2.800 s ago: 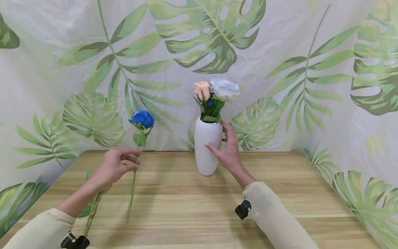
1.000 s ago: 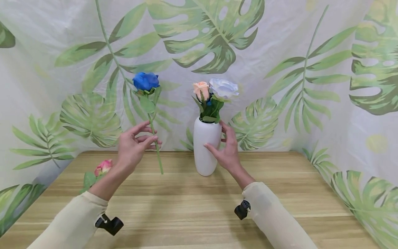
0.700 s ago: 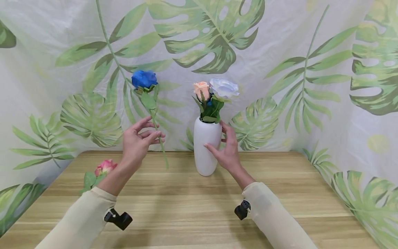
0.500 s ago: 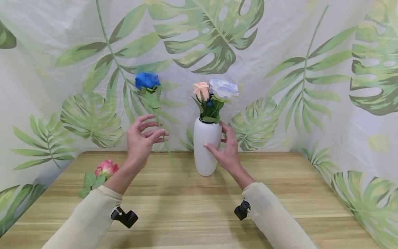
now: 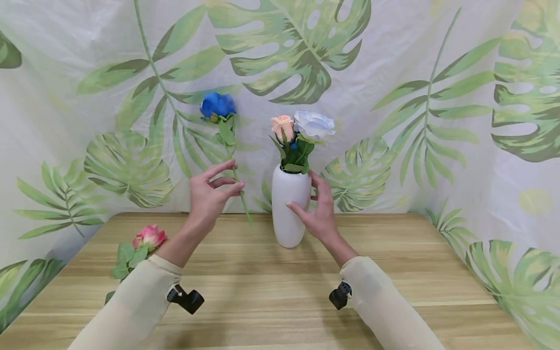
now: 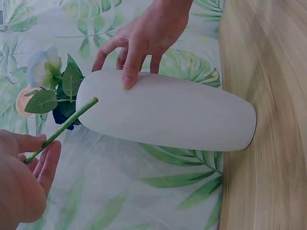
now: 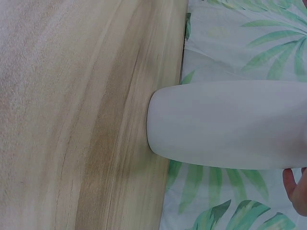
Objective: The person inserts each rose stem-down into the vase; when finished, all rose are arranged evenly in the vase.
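Observation:
My left hand (image 5: 209,197) pinches the green stem of a blue artificial rose (image 5: 218,105) between thumb and fingers. The rose is raised above the table, bloom up, its stem slanting down toward the vase. A tall white vase (image 5: 288,214) stands upright on the table, and my right hand (image 5: 323,206) grips its right side with the thumb across the front. In the vase stand a peach rose (image 5: 283,127) and a pale blue-white rose (image 5: 315,124), with some dark blue petals (image 6: 61,117) low among the leaves. The cut stem end overlaps the vase in the left wrist view.
A pink rose (image 5: 149,236) lies on the wooden table (image 5: 271,301) at the left, partly hidden behind my left sleeve (image 5: 135,301). Behind the table's far edge hangs a leaf-printed cloth (image 5: 393,58).
My left hand has lifted the blue rose from the table's left side and carried it right toward the vase. The pink rose has come into view. My right hand stays on the vase.

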`<state>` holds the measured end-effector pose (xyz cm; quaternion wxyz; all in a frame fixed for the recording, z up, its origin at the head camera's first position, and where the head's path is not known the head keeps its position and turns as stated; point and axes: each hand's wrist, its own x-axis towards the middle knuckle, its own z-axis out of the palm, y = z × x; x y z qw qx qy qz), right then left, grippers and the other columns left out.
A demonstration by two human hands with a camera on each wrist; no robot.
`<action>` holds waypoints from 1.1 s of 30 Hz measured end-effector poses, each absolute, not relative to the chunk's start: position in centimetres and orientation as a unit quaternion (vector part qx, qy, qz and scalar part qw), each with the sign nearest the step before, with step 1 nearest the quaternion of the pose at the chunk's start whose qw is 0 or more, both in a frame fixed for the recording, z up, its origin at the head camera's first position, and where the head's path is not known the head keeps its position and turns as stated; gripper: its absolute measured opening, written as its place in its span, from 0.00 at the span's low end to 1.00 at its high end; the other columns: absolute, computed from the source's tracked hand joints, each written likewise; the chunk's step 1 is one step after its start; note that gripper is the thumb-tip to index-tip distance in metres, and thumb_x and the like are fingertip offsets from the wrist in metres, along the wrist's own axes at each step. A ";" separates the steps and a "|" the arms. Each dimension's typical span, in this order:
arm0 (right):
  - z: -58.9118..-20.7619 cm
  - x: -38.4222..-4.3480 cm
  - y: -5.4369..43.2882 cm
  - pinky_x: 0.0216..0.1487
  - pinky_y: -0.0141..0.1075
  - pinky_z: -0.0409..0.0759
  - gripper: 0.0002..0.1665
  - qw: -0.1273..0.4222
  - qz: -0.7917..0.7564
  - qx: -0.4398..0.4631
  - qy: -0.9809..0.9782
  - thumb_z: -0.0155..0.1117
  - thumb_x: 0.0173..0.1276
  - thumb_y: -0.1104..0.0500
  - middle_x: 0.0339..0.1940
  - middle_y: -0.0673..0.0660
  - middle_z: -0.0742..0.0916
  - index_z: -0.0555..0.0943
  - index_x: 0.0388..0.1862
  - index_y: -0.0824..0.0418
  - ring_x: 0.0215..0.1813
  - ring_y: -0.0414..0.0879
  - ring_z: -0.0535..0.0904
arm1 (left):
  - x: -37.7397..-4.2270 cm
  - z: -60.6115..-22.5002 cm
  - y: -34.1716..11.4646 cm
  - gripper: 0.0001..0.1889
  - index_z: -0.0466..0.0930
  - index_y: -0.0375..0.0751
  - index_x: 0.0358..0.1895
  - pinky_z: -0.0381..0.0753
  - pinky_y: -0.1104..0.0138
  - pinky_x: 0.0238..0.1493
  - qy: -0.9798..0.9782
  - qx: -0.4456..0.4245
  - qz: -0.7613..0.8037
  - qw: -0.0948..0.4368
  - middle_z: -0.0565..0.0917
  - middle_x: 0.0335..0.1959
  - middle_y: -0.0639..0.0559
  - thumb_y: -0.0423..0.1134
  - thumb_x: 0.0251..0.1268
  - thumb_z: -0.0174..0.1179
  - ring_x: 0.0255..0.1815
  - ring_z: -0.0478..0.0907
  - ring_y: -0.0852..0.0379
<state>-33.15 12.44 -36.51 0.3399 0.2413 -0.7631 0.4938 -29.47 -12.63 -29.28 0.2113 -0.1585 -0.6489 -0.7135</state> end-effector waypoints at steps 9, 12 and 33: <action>-36.5 -33.2 12.4 0.50 0.59 0.85 0.51 0.344 0.493 0.243 -0.761 0.82 0.58 0.62 0.69 0.69 0.74 0.65 0.76 0.67 0.65 0.65 0.75 | -29.7 -28.9 -11.6 0.39 0.70 0.35 0.75 0.90 0.64 0.33 -0.627 -0.189 -0.715 0.244 0.81 0.46 0.47 0.12 0.58 0.65 0.29 0.86 0.63; -36.5 -33.1 12.4 0.50 0.58 0.85 0.51 0.343 0.493 0.241 -0.762 0.82 0.58 0.61 0.69 0.69 0.74 0.65 0.76 0.67 0.65 0.65 0.75 | -29.7 -28.7 -11.4 0.38 0.69 0.35 0.75 0.90 0.64 0.32 -0.623 -0.183 -0.720 0.245 0.82 0.44 0.48 0.13 0.59 0.65 0.29 0.86 0.62; -36.4 -33.1 12.3 0.49 0.59 0.85 0.51 0.347 0.496 0.246 -0.757 0.82 0.57 0.62 0.68 0.70 0.74 0.66 0.76 0.68 0.65 0.65 0.75 | -29.9 -27.1 -8.5 0.23 0.72 0.28 0.66 0.90 0.63 0.31 -0.583 -0.173 -0.742 0.283 0.81 0.40 0.48 0.19 0.70 0.60 0.28 0.88 0.57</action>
